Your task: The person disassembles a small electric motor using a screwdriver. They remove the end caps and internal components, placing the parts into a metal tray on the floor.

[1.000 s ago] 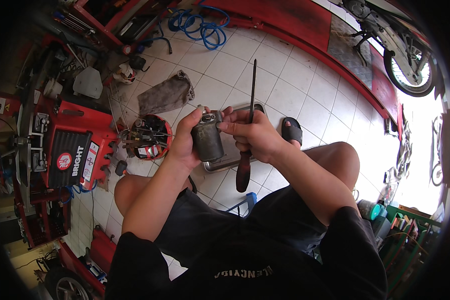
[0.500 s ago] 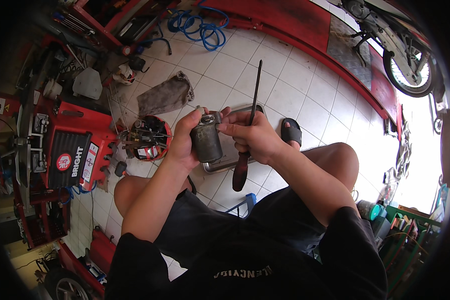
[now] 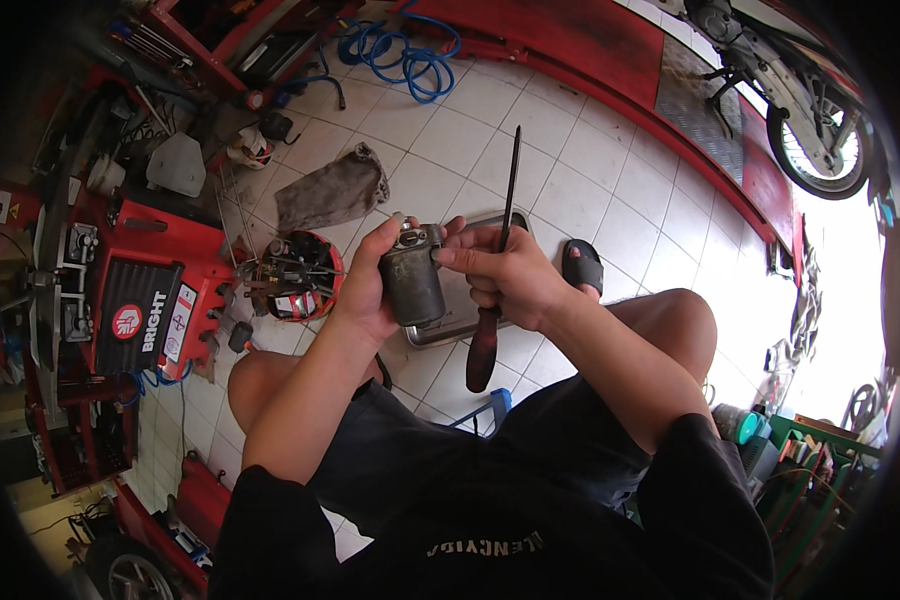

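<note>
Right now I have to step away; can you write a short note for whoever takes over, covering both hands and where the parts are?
Left hand: wrapped around a small dark metal part, held upright above the tray.
Right hand: grips a long screwdriver, dark red handle down, tip pointing away; its fingers touch the top of the part.
Nearby: grey rag on the tiles, red round part to the left.
Done: part is in hand, off the floor.
Left: what remains inside the part cannot be seen.
</note>
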Motion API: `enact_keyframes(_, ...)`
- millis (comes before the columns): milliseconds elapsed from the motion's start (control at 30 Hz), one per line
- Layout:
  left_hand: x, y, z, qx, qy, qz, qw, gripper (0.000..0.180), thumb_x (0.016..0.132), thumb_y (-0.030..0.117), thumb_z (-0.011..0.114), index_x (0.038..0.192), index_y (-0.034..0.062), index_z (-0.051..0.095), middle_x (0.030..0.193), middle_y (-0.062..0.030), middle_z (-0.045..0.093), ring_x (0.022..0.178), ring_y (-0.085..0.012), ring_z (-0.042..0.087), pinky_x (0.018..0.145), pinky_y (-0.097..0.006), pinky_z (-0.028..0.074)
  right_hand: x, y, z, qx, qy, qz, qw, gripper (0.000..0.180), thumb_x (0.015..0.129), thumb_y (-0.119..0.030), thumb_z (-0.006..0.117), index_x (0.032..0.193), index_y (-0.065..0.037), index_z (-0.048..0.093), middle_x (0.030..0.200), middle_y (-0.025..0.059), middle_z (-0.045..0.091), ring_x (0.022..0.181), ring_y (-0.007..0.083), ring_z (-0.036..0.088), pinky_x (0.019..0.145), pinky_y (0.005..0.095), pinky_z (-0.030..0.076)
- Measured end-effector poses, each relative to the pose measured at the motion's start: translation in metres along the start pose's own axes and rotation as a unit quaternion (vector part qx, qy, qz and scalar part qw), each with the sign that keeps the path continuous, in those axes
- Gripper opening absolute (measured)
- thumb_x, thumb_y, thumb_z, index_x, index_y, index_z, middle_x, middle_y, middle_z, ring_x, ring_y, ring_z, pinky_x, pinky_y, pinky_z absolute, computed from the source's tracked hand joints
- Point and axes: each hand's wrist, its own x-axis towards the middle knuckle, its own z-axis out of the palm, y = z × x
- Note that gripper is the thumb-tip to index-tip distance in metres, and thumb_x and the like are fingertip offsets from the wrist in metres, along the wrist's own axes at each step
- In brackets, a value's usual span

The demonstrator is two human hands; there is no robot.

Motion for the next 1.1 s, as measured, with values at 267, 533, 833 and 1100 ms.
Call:
enact_keyframes(267, 0.0022, -0.0013, -0.0027, -0.003, -0.028, 0.012, 1.000, 0.031, 0.092, 0.038, 0.068, 0.102, 0.0093, 0.062, 0.114, -0.0154, 0.067, 0.137, -0.0319, 0.049, 0.112, -0.041, 0.041, -0.0019, -0.0013, 0.0015, -0.013, -0.002, 0.009, 1.000, 0.009, 0.094, -0.009, 0.071, 0.099, -0.003, 0.070, 0.066, -0.0085, 0.047, 0.049, 0.0021, 0.030, 0.048, 0.0245, 0.021)
enact_keyframes(533, -0.0011, 0.0006, -0.0022, -0.003, -0.017, 0.015, 1.000, 0.032, 0.091, 0.038, 0.069, 0.101, 0.0087, 0.062, 0.111, -0.0156, 0.069, 0.138, -0.0341, 0.048, 0.115, -0.041, 0.039, -0.0043, 0.0001, 0.0028, 0.001, -0.007, 0.001, 1.000, 0.009, 0.094, -0.012, 0.071, 0.098, -0.004, 0.070, 0.064, -0.0088, 0.045, 0.048, 0.0026, 0.028, 0.048, 0.0248, 0.021)
enact_keyframes(833, 0.0004, -0.0015, -0.0021, -0.017, -0.037, 0.009, 0.999, 0.032, 0.091, 0.038, 0.068, 0.102, 0.0086, 0.062, 0.110, -0.0149, 0.069, 0.139, -0.0347, 0.047, 0.117, -0.042, 0.036, -0.0042, -0.0010, 0.0015, 0.027, -0.023, 0.023, 0.999, 0.010, 0.093, -0.011, 0.073, 0.097, -0.003, 0.069, 0.064, -0.0086, 0.046, 0.047, 0.0027, 0.028, 0.047, 0.0250, 0.020)
enact_keyframes(1100, 0.0001, -0.0026, -0.0044, -0.006, -0.021, 0.009, 1.000, 0.032, 0.091, 0.038, 0.068, 0.101, 0.0082, 0.063, 0.109, -0.0143, 0.069, 0.139, -0.0346, 0.047, 0.116, -0.043, 0.036, -0.0028, -0.0004, 0.0014, -0.003, -0.024, 0.021, 0.999, 0.009, 0.093, -0.010, 0.072, 0.099, -0.003, 0.070, 0.065, -0.0084, 0.047, 0.047, 0.0021, 0.029, 0.047, 0.0248, 0.020)
